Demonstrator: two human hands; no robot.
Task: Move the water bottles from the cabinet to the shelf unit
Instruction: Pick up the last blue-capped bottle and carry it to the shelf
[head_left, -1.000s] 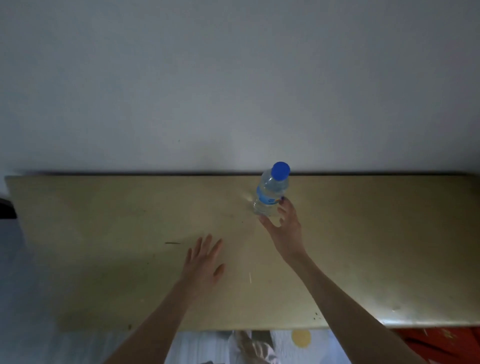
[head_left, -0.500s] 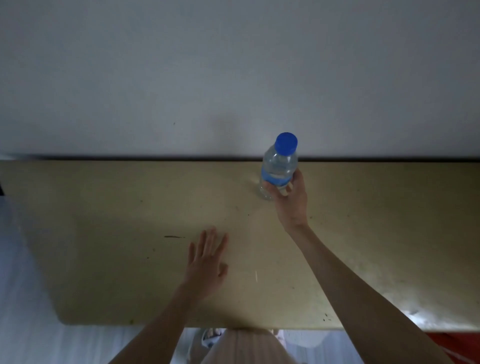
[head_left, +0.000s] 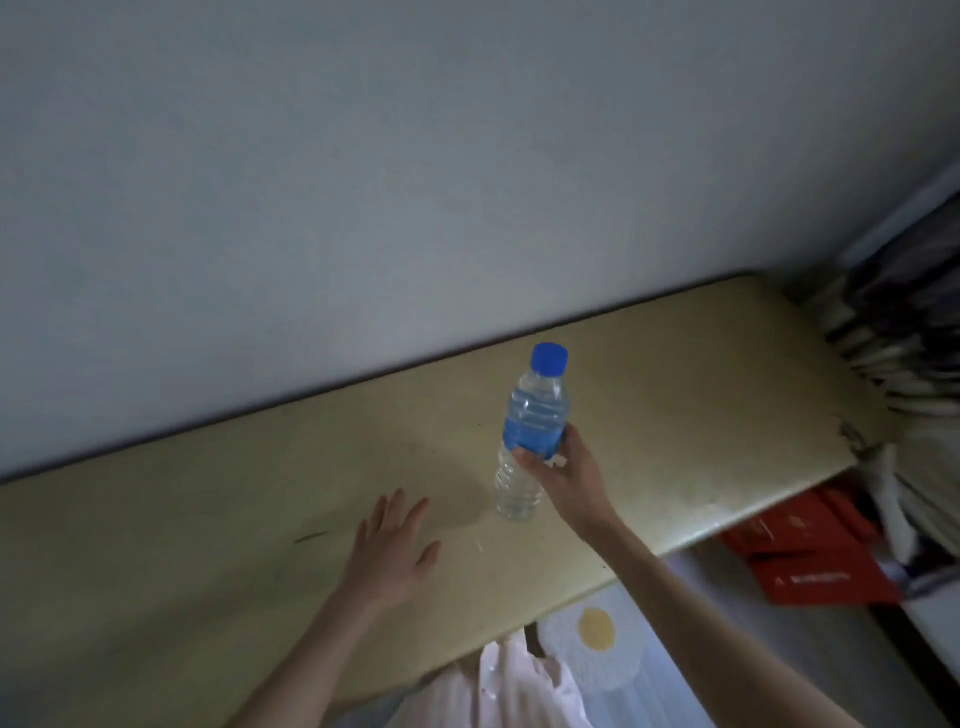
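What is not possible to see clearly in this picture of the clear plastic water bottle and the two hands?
- Clear plastic water bottle with blue cap, head view: label text blurred; right hand covers part of the label.
- Left hand: contact with beige cabinet top unclear.
- Shelf unit: outside the frame.
- Red flat items: print too small.

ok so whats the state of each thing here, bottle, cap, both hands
water bottle: upright, gripped around its blue label; whether it is clear of the cabinet top cannot be told
blue cap: on the bottle
right hand: grips the bottle
left hand: fingers spread, holds nothing
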